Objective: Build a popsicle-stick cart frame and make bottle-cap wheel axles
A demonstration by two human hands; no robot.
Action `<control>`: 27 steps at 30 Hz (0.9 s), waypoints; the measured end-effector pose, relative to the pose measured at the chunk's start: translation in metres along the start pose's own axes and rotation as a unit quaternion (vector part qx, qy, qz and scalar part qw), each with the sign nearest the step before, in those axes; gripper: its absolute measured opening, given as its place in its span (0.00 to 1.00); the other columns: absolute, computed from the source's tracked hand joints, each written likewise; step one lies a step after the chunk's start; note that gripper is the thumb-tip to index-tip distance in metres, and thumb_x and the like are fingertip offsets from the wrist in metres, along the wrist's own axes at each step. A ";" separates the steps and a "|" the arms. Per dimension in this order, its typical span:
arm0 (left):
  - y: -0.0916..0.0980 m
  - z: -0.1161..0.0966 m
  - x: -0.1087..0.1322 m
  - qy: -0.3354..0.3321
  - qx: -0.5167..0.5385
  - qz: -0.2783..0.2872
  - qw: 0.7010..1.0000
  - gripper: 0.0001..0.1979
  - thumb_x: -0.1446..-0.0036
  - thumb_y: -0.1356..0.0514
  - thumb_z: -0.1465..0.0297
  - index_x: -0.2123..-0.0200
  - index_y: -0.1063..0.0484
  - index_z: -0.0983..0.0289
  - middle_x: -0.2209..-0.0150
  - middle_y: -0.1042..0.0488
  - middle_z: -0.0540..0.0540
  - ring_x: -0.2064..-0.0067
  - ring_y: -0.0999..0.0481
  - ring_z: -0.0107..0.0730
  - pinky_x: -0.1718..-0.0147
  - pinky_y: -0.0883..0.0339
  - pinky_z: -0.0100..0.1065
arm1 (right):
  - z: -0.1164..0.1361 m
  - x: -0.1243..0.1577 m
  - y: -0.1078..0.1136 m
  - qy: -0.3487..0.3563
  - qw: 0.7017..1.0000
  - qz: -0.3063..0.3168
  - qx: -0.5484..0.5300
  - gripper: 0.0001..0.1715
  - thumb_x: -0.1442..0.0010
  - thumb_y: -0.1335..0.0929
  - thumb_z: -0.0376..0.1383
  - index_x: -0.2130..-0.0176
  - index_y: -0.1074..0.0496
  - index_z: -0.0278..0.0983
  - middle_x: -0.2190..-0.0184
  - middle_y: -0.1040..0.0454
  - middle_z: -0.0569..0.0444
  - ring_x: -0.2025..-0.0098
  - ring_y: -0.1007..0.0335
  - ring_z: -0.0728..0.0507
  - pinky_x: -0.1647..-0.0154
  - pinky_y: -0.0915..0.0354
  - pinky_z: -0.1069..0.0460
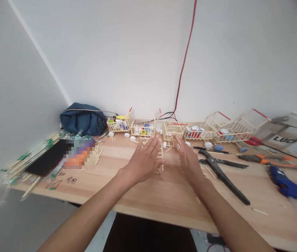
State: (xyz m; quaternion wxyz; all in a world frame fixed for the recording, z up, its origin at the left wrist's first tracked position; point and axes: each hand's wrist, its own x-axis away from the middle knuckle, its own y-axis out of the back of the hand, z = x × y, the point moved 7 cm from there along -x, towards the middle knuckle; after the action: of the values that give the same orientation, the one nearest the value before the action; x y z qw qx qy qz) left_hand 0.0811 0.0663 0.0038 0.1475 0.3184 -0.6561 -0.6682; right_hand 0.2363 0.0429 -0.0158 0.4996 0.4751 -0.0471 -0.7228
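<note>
My left hand (143,160) reaches over the wooden table (164,196), fingers stretched out and flat, holding nothing. My right hand (188,158) is beside it, fingers straight and held edge-on, also empty. Between the two hands lies a small ladder-like frame of wooden sticks (160,157), partly hidden by the left hand. Just beyond the fingertips stands a small stick cart (171,130).
Along the wall runs a row of stick carts (143,126) holding bottle caps, with a dark blue pouch (83,119) at the left. Black shears (222,171), orange-handled pliers (264,159) and a blue glue gun (287,183) lie at the right. Stick bundles (30,157) lie far left.
</note>
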 end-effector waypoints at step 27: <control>-0.008 -0.036 0.079 -0.055 -0.065 -0.064 0.994 0.34 0.34 0.53 0.56 0.31 0.54 0.70 0.29 0.54 0.58 0.28 0.60 0.42 0.32 0.65 0.44 | 0.065 -0.014 -0.045 0.273 0.917 0.275 0.099 0.31 0.29 0.46 0.41 0.31 0.51 0.36 0.32 0.45 0.47 0.29 0.56 0.44 0.29 0.63 0.38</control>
State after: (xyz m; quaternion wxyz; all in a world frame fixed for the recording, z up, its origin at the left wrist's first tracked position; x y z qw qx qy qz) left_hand 0.0453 -0.0100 -0.0197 0.0882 0.3125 -0.5967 -0.7338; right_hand 0.1587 0.0499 0.0044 0.6225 0.6691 -0.1088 -0.3911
